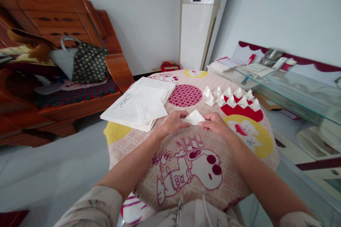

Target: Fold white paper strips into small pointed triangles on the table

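Observation:
A small piece of white paper (195, 117), folded to a triangle with its point away from me, is held low over the table between both hands. My left hand (176, 122) pinches its left corner between thumb and fingers. On the other side, my right hand (214, 123) grips the right corner the same way. Beyond my right hand stand several folded paper pieces (232, 101) with pointed tops, set in two rows. To the left of my left hand lies a stack of printed paper sheets (125, 104), with a smaller loose sheet (151, 108) on top.
The round table wears a patterned cloth (186, 163) with cartoon figures. At right is a glass shelf (287, 88) holding papers and a cup (288, 64). A wooden bench (90, 92) with a dotted bag (90, 62) stands at left. A tall white appliance (195, 32) is behind.

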`<action>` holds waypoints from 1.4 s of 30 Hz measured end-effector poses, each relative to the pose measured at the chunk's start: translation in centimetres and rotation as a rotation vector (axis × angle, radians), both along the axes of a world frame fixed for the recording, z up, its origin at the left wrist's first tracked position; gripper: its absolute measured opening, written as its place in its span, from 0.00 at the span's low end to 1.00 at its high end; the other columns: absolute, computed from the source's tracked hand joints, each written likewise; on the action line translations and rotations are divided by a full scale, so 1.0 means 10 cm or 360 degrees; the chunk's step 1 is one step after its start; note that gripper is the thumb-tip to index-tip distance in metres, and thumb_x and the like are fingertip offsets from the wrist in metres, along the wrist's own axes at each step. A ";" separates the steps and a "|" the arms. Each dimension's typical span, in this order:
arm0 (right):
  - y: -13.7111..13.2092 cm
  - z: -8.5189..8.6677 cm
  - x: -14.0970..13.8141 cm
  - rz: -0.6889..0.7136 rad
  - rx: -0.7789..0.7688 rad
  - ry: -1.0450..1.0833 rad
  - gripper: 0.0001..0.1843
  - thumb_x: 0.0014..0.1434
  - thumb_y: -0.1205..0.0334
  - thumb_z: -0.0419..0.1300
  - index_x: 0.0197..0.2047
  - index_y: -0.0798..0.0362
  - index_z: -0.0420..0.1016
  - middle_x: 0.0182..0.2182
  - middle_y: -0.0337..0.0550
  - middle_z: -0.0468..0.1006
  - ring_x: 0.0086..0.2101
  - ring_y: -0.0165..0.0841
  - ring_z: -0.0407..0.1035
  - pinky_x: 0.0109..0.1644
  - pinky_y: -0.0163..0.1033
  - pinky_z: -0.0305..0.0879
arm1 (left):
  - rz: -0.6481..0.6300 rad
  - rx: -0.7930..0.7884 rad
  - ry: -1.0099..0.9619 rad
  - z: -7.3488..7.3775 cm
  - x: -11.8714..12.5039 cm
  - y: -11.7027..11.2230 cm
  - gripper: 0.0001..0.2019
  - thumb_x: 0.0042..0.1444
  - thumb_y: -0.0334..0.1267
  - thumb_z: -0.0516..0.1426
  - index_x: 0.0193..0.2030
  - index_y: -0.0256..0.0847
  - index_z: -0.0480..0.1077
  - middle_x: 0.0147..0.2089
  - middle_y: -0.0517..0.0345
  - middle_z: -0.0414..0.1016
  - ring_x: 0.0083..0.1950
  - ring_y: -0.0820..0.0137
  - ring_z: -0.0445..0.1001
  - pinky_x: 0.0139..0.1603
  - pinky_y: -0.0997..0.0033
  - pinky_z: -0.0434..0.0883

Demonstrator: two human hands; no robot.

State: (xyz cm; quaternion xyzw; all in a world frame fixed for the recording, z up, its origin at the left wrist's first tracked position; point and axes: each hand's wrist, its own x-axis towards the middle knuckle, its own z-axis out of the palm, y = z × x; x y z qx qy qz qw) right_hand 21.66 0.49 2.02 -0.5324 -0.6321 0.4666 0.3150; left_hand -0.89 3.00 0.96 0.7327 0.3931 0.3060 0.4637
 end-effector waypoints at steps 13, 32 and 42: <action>-0.41 -0.24 -0.09 -0.0113 0.0144 0.0183 0.13 0.49 0.55 0.65 0.20 0.55 0.74 0.18 0.39 0.74 0.20 0.28 0.64 0.25 0.34 0.57 | -0.0066 0.0144 0.0100 0.15 0.06 -0.23 0.12 0.40 0.31 0.61 0.35 0.36 0.75 0.32 0.62 0.75 0.33 0.71 0.70 0.32 0.75 0.63; -0.47 -0.41 -0.19 -0.0541 0.0346 0.0446 0.16 0.50 0.48 0.65 0.21 0.52 0.73 0.20 0.44 0.76 0.20 0.32 0.65 0.25 0.38 0.59 | 0.0296 -0.0538 -0.0870 -0.20 0.09 -0.36 0.12 0.46 0.37 0.69 0.35 0.35 0.75 0.31 0.55 0.79 0.32 0.72 0.77 0.33 0.75 0.74; -0.45 -0.56 -0.17 -0.0436 0.0552 -0.0002 0.19 0.57 0.46 0.60 0.24 0.52 0.77 0.19 0.43 0.76 0.20 0.34 0.67 0.26 0.38 0.62 | 0.0305 -0.0738 -0.1193 -0.23 0.12 -0.37 0.09 0.51 0.31 0.68 0.38 0.34 0.76 0.35 0.52 0.81 0.36 0.71 0.80 0.39 0.75 0.77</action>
